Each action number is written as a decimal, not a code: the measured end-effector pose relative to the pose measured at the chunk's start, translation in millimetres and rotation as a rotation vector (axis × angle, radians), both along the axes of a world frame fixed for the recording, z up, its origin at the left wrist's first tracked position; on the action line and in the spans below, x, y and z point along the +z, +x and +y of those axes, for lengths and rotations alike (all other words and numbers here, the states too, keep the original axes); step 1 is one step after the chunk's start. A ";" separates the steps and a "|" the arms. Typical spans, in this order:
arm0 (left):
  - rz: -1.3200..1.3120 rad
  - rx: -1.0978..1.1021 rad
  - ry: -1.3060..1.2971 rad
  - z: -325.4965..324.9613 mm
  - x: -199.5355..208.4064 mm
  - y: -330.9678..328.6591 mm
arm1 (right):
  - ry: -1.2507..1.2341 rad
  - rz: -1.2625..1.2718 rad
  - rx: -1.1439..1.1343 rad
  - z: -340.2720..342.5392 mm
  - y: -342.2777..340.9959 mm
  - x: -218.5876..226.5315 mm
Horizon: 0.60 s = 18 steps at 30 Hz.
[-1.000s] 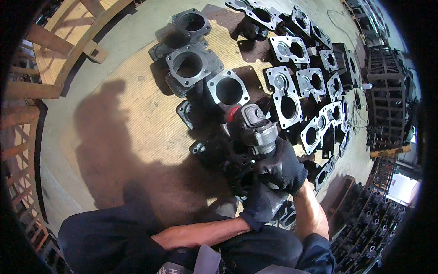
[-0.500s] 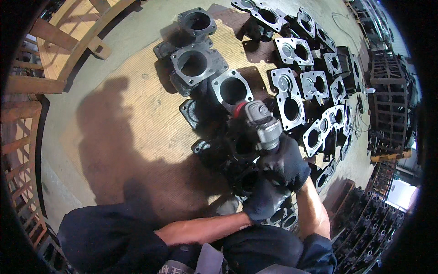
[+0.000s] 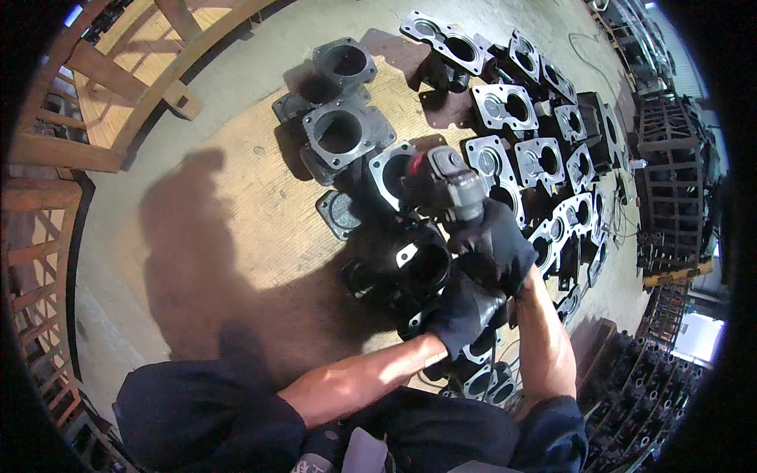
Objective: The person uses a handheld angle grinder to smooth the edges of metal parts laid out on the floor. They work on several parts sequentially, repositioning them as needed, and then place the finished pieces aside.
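Observation:
Both my hands wear dark gloves and are closed around an angle grinder (image 3: 451, 183) with a metal head and a red ring at its front. My right hand (image 3: 498, 248) wraps the body just behind the head. Lower and further left, my left hand (image 3: 467, 314) holds the rear part. The grinder's head is over the right side of a cast metal housing (image 3: 381, 172) with a bright ring-shaped flange; whether it touches is hidden. Just below the head stands a darker housing (image 3: 426, 264) in shadow. Left of them lies a round-ended flange (image 3: 341, 214).
More grey castings (image 3: 341, 132) stand at the far left of the group. Several flanged castings with bright faces (image 3: 505, 106) fill the right side. A brown board (image 3: 268, 268) lies under the parts. Wooden crates (image 3: 59, 150) line the left; metal racks (image 3: 670, 150) stand at the right.
The grinder, held by both hands, has shifted forward and rightward across the bright flange, uncovering the shadowed housing below. The whole view has moved slightly, so the castings appear lower.

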State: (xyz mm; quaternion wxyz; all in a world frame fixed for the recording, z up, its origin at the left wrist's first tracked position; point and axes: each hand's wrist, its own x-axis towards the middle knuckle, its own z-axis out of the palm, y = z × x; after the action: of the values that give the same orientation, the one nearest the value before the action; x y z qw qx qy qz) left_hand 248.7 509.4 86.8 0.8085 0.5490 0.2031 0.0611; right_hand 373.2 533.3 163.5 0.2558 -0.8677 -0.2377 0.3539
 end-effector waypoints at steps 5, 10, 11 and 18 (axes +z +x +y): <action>0.000 0.000 0.009 13.1 -5.2 15.5 | 0.087 -0.100 0.149 8.9 20.4 -17.5; 0.012 0.019 0.040 -9.0 1.7 -5.3 | 0.078 -0.056 0.154 -13.8 -0.5 -7.2; 0.017 0.017 0.043 -13.7 0.0 -6.9 | 0.190 -0.259 0.447 -27.0 5.7 -16.4; 0.123 -0.030 0.039 25.2 18.7 4.0 | 0.119 -0.007 0.019 0.1 14.8 -19.0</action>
State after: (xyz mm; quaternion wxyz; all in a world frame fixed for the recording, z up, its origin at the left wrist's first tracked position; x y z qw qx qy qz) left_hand 252.7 534.6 105.5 0.7845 0.5702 0.2429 0.0192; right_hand 387.9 533.5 144.5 0.3027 -0.8499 -0.2678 0.3383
